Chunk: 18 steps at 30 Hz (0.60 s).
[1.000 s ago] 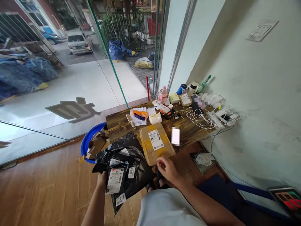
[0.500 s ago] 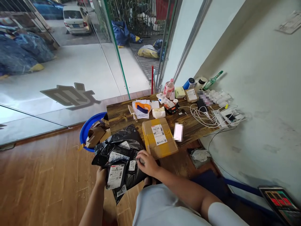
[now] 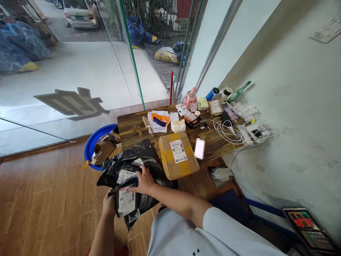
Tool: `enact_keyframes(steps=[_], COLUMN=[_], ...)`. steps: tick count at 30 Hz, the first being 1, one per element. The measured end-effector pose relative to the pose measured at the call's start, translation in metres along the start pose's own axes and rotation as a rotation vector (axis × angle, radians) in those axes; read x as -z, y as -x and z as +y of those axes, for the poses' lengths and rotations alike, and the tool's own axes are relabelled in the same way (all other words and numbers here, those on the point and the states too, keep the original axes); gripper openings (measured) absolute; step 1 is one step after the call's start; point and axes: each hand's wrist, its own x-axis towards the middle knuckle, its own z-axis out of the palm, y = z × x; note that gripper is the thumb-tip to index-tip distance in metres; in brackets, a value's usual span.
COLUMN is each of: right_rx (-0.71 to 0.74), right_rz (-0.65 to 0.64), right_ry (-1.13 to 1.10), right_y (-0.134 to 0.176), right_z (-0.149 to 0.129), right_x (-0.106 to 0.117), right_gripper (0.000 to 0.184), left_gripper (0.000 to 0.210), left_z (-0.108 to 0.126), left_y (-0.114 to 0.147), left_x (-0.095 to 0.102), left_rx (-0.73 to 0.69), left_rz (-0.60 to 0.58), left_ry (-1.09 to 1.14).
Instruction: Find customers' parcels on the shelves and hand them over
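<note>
Several black plastic mailer bags with white labels lie stacked at the near left end of the table. My left hand (image 3: 108,204) is closed around the left edge of the small top mailer bag (image 3: 126,204), its fingertips hidden behind the plastic. Reaching across the stack, my right hand (image 3: 145,181) grips the upper right edge of that same small bag with thumb and fingers. Beneath it spreads a larger black mailer bag (image 3: 154,161). Just right of the bags rests a taped cardboard box (image 3: 178,156) with a white shipping label.
On the wooden table (image 3: 133,131) lie a knife (image 3: 148,126), an orange tape dispenser (image 3: 160,119), a tissue pack (image 3: 178,126), a pink bottle (image 3: 190,98) and tangled white cables (image 3: 226,129). A blue tub (image 3: 89,153) with cardboard scraps stands left, near a glass wall.
My right hand has moved left from the large bag's right side to the small labelled bag and taken its edge. My left hand keeps its hold. The view has shifted slightly.
</note>
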Motion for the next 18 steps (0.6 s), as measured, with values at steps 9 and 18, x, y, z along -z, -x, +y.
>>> enact_keyframes(steps=[9, 18], right_rx=[-0.044, -0.158], right_rz=[0.013, -0.067], right_ry=[-0.092, -0.111], right_y=[-0.005, -0.014], right_z=[0.02, 0.034], right_x=[0.002, -0.004], right_gripper=[0.088, 0.094], left_gripper=[0.047, 0.066], left_z=[-0.011, -0.008], left_y=[-0.007, 0.003], left_x=[0.006, 0.007], left_rx=[0.003, 0.024], left_rz=[-0.034, -0.125], left_ry=[0.035, 0.014])
